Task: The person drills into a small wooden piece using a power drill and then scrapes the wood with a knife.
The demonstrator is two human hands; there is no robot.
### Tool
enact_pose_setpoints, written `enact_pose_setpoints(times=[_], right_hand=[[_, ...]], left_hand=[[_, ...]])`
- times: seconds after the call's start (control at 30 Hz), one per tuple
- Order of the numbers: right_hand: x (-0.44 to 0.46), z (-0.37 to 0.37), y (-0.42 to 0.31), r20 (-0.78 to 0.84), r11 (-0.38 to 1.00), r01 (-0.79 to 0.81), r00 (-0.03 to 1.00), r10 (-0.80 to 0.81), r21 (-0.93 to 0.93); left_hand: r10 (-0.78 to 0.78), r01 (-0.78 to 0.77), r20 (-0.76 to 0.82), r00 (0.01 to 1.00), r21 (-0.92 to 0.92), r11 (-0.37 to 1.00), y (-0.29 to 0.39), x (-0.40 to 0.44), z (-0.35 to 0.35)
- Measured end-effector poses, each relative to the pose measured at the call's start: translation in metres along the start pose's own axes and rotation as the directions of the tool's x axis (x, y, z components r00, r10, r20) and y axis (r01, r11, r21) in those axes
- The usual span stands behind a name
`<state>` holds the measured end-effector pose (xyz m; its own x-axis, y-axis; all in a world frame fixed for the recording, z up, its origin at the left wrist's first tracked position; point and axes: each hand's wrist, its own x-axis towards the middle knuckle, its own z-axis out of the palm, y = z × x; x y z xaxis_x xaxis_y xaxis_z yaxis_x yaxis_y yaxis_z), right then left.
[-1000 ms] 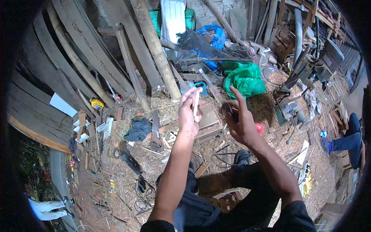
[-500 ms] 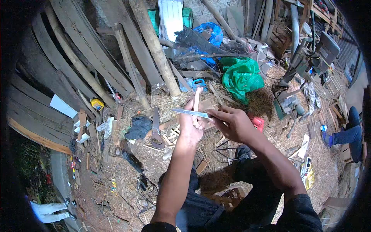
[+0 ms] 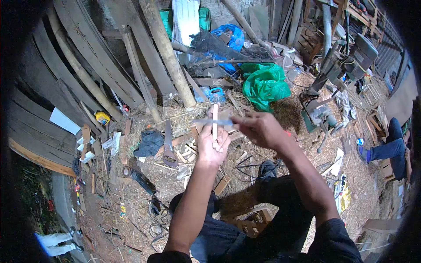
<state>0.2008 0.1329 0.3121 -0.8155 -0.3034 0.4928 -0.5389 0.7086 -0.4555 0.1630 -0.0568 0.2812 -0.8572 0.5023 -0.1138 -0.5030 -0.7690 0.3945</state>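
Observation:
My left hand (image 3: 213,148) is closed around a narrow strip of pale wood (image 3: 215,113), which points away from me. My right hand (image 3: 262,129) grips a knife (image 3: 221,122) by its handle. The blade is smeared by motion and lies crosswise over the strip, just beyond my left fingers. Whether its edge is cutting into the wood cannot be made out. Below and to the left of my left hand, a handsaw (image 3: 169,149) lies on the littered ground, beside a dark crumpled cloth or bag (image 3: 149,143).
Long planks (image 3: 101,57) lean at the left. A green plastic bag (image 3: 265,85) lies ahead, with a machine (image 3: 322,116) to its right. Cables (image 3: 158,219) trail by my legs. Other people's legs show at right (image 3: 388,153) and lower left (image 3: 57,243).
The camera view has shifted slightly. The wood strip now stands straighter in view, and my right hand has moved with the knife, whose blade has turned blurred.

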Motion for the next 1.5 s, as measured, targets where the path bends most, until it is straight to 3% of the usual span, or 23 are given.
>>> enact_pose_setpoints(times=[0.07,0.1,0.2,0.23,0.43,0.53,0.57,0.63,0.73,0.8,0.9,0.93,0.97,1.0,1.03,1.17,1.2,1.27,1.3,1.33,1.4,1.47,1.5], right_hand=[[0.000,0.006,-0.012,0.049,0.998,0.034,0.998,-0.036,0.051],[0.001,0.006,-0.013,0.030,0.998,0.041,0.999,-0.042,0.043],[0.002,0.009,-0.004,-0.019,0.997,0.042,0.999,-0.041,0.060],[0.002,0.009,0.000,-0.032,0.997,0.039,0.999,-0.037,0.067],[0.005,-0.004,-0.007,-0.041,0.997,0.036,0.999,-0.034,0.064],[0.007,-0.013,0.013,-0.041,0.993,-0.121,0.992,0.121,0.003],[0.007,-0.016,0.017,-0.008,0.986,-0.151,0.988,0.152,0.076],[0.007,0.001,0.021,-0.054,0.996,-0.041,0.997,0.045,0.081],[-0.001,0.009,-0.003,0.080,0.995,-0.015,0.997,0.007,0.095],[0.001,0.016,0.004,-0.019,0.996,0.019,1.000,-0.018,0.088],[0.010,0.004,0.018,0.018,0.977,-0.156,0.988,0.155,0.145],[0.007,0.007,0.013,0.053,0.986,-0.112,0.993,0.106,0.122],[0.003,0.012,0.004,0.090,0.993,-0.067,0.994,0.058,0.102],[0.000,0.015,-0.001,0.121,0.996,-0.024,0.993,0.014,0.087],[-0.002,0.017,-0.001,0.143,1.000,0.006,0.990,-0.009,0.017],[0.008,0.006,0.015,0.012,0.987,-0.153,0.988,0.153,0.045],[0.001,0.025,0.028,-0.056,1.000,0.018,0.998,-0.017,0.025],[0.001,0.014,-0.002,0.159,0.999,-0.027,0.987,0.031,-0.027],[-0.001,0.021,0.011,0.082,0.998,-0.053,0.995,0.051,0.027],[0.005,0.010,0.009,0.022,0.966,-0.239,0.971,0.238,0.100],[0.011,-0.005,0.010,0.063,0.973,-0.232,0.971,0.231,0.002],[0.006,0.012,-0.011,-0.096,0.849,-0.211,0.952,0.291,0.485],[0.004,0.019,-0.018,-0.070,0.713,-0.235,0.926,0.371,0.660]], left_hand=[[0.059,-0.043,-0.201,0.978,0.082,0.996,0.006,-0.001,0.016],[0.089,-0.068,-0.215,0.972,0.104,0.992,0.007,-0.006,0.031],[0.001,0.006,-0.211,0.977,0.031,1.000,0.009,-0.005,0.023],[0.009,-0.009,-0.138,0.990,-0.001,1.000,0.006,-0.003,0.018],[-0.045,0.046,-0.072,0.996,0.016,0.999,0.005,-0.004,0.016],[-0.060,0.060,-0.073,0.996,-0.011,0.998,0.000,-0.018,0.029],[-0.057,0.057,-0.032,0.998,-0.008,0.998,-0.004,-0.018,0.025],[-0.015,0.019,-0.103,0.995,0.038,0.999,-0.004,-0.015,0.018],[-0.050,0.052,-0.131,0.990,0.018,0.998,0.003,-0.009,0.008],[-0.048,0.050,-0.101,0.994,0.016,0.999,0.006,-0.009,0.005],[-0.054,0.052,-0.097,0.994,-0.019,0.998,0.004,-0.014,0.011],[-0.053,0.049,-0.115,0.992,-0.041,0.998,0.001,-0.014,0.011],[-0.054,0.059,-0.087,0.995,0.061,0.996,0.005,-0.012,0.003],[-0.073,0.098,-0.246,0.966,0.089,0.991,0.008,-0.012,0.014],[-0.062,0.078,-0.176,0.983,0.085,0.993,0.008,-0.011,0.008],[-0.118,0.118,0.004,0.993,-0.025,0.993,0.000,-0.010,-0.004],[-0.117,0.118,-0.066,0.991,0.008,0.993,0.002,-0.009,-0.004],[-0.124,0.142,-0.213,0.969,0.075,0.987,0.007,-0.007,-0.005],[-0.113,0.112,0.006,0.994,0.070,0.991,0.009,-0.008,-0.007],[-0.125,0.128,-0.041,0.991,0.065,0.990,0.006,-0.008,-0.005],[-0.122,0.129,-0.117,0.986,0.055,0.990,0.001,-0.003,0.004],[0.062,0.007,-0.203,0.977,0.324,0.946,0.001,0.005,0.007],[0.123,-0.014,-0.236,0.964,0.416,0.909,0.005,0.006,0.017]])
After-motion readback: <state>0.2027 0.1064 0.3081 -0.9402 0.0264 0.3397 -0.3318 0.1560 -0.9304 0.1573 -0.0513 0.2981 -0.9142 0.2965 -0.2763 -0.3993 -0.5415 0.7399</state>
